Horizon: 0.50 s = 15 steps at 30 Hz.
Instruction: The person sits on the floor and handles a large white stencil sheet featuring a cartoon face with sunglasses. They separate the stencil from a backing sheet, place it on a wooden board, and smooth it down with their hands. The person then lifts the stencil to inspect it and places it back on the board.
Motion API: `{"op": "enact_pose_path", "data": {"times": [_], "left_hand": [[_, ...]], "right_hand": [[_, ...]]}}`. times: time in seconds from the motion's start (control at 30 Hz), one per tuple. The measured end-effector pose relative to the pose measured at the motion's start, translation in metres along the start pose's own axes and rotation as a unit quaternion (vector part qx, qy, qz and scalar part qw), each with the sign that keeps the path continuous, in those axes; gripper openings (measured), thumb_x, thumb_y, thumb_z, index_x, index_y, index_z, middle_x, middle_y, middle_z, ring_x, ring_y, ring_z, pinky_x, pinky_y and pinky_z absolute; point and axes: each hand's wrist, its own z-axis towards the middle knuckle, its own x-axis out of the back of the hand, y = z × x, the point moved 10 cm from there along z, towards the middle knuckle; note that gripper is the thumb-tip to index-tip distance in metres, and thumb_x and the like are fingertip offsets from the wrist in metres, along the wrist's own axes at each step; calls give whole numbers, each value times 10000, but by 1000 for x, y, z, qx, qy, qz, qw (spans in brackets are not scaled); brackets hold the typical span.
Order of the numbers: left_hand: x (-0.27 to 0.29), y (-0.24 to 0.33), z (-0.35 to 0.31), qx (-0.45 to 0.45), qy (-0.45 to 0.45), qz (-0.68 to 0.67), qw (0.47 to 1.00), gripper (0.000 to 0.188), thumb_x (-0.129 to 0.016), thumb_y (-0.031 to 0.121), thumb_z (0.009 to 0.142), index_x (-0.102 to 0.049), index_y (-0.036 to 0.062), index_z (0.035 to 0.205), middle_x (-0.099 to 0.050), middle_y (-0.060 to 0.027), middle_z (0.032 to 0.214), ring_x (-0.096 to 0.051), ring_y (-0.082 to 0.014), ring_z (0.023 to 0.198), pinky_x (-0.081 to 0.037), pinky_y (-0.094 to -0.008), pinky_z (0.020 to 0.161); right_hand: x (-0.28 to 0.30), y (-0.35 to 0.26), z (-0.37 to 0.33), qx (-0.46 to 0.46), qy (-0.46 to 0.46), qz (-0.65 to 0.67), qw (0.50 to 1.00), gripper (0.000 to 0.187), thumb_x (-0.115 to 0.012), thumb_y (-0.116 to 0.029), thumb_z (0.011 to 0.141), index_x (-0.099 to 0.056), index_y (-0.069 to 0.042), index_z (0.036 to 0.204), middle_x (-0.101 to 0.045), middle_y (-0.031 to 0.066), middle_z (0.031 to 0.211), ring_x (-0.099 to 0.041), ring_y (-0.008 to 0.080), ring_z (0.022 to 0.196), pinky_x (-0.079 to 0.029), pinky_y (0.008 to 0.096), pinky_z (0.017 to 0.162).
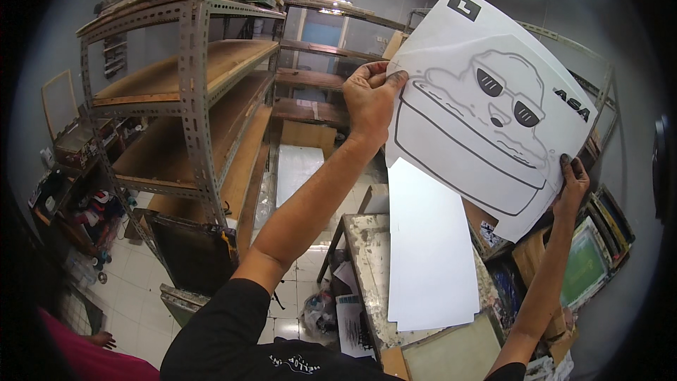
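Raised in front of me is a large sheet of translucent paper [451,144] with a line drawing of a figure in sunglasses above a box shape. My left hand [372,99] pinches its left edge between thumb and fingers. At the lower right edge, my right hand [572,185] grips the same sheet, its fingertips darkened. The sheet hangs tilted, and other layers seem to lie behind it. Below, a blank white sheet [431,261] rests on the stained worktable [370,254], its top end reaching the held sheet's lower edge.
A metal shelf rack [194,92] with wooden boards stands at the left. Framed screens, one with green mesh [585,261], lean at the right. A dark framed screen [190,250] stands by the rack. Another person's hand [103,339] shows at the lower left.
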Motion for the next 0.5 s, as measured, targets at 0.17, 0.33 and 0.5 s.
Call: {"op": "enact_pose_path", "data": {"times": [0.17, 0.33, 0.5], "left_hand": [[-3, 0, 9, -22, -9, -8, 1000, 308, -721, -30, 794, -556, -41, 1053, -711, -131, 883, -651, -109, 732, -531, -208, 633], [-40, 30, 30, -79, -39, 16, 996, 360, -721, -50, 786, -523, -40, 1087, -710, -147, 892, -659, -136, 745, -534, -218, 639], [-120, 71, 57, -131, -117, 36, 984, 425, -736, -27, 782, -481, -46, 1121, -699, -175, 932, -669, -162, 754, -538, -232, 639]], "right_hand": [[-1, -9, -3, 12, 12, -6, 1000, 126, -695, -29, 848, -677, 11, 966, -693, 54, 908, -632, 110, 775, -496, 230, 713], [6, -24, -12, 63, 73, 21, 995, 118, -698, -13, 843, -668, 18, 954, -687, 60, 882, -630, 117, 754, -499, 229, 680], [26, -39, -28, 94, 138, 72, 983, 138, -668, -8, 865, -646, 44, 990, -672, 86, 958, -636, 138, 847, -522, 238, 756]]}}
